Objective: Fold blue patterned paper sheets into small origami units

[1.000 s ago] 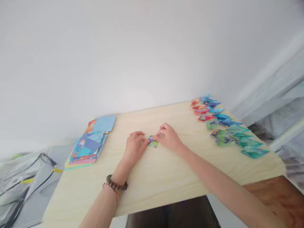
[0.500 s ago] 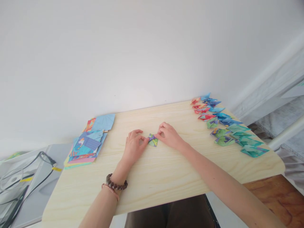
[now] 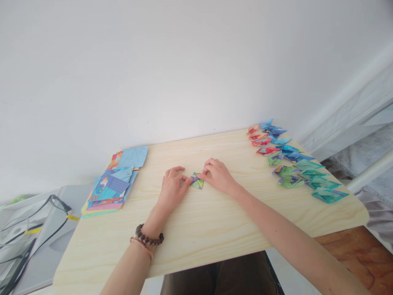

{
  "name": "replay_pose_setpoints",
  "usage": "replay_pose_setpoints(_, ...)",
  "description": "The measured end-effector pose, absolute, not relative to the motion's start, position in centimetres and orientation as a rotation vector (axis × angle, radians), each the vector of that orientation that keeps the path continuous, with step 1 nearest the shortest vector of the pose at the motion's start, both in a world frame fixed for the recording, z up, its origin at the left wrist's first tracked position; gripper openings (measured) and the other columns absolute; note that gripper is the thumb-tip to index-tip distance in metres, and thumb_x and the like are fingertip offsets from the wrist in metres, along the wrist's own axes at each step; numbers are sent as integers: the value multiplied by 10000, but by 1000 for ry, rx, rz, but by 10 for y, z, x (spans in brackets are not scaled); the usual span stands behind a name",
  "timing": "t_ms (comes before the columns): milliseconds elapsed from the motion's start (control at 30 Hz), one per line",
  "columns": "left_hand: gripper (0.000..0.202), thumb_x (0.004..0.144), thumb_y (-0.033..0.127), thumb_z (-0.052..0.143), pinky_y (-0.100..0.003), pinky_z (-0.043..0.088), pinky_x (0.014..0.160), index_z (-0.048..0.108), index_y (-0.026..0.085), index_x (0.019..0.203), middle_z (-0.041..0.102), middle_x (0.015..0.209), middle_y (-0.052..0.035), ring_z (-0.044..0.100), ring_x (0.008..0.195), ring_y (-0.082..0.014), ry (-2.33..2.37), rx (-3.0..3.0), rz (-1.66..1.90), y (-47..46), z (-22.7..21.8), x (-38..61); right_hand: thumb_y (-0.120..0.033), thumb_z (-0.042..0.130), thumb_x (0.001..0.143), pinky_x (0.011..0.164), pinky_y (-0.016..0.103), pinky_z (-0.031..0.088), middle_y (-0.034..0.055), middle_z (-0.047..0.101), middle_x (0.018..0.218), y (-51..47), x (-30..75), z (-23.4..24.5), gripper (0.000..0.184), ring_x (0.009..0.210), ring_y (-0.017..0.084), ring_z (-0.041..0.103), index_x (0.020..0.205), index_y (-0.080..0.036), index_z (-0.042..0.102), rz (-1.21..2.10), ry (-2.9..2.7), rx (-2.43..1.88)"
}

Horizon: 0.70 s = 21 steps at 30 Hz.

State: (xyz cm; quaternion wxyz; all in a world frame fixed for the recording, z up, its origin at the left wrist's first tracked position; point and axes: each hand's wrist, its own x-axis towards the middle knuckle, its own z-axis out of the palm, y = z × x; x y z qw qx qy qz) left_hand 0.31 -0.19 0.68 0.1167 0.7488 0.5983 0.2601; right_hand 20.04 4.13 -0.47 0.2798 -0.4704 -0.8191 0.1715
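1. Left hand [image 3: 172, 189], central on the table [image 3: 196, 233]: fingers curled, thumb against the paper [image 3: 197, 184]; pinch unclear.
2. Paper, table centre: probably light, crisp, tearable; hold opposite corners.
3. Right hand [image 3: 217, 175], table centre: fingers bunched, thumb on the paper; pinch unclear.

White wall [image 3: 184, 65] behind wooden table [image 3: 215, 237]
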Motion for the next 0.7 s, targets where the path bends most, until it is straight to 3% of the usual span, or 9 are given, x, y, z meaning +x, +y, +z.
replay_pose_setpoints(433,217,812,348,586,-487,334,988,656,212,658,514,1237,-54,396,1198,-280,1890,2080,735,-2,7,13,-428,643,787,816,327,382,44,594,889,44,194,1,276,869,182,526,644,-191,631,508,-2201,-1374)
replay_pose_setpoints(700,124,836,342,572,-470,370,907,598,227,875,533,1188,-64,436,1140,-274,1866,2107,691,-3,9,11,-426,657,772,794,349,378,55,588,881,47,192,1,279,862,199,529,618,-196,624,533,-2193,-1387)
